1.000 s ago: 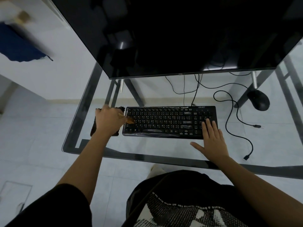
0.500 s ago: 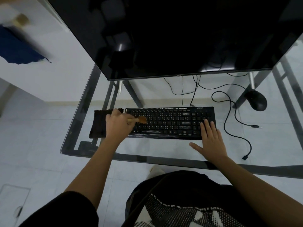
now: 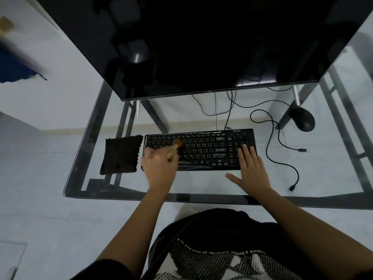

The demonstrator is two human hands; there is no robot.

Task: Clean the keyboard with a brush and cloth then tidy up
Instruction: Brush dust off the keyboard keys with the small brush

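Left hand grip holding brush over keyboard; right hand flat, fingers spread

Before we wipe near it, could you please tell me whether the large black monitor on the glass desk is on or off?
It looks off: the large black monitor shows only dark glass with faint reflections.

one keyboard, one brush, one cloth, one mouse, two hands

You are looking down at a glass table that is carrying a black keyboard, a dark cloth just beside its left end, a mouse, a monitor and loose cables.
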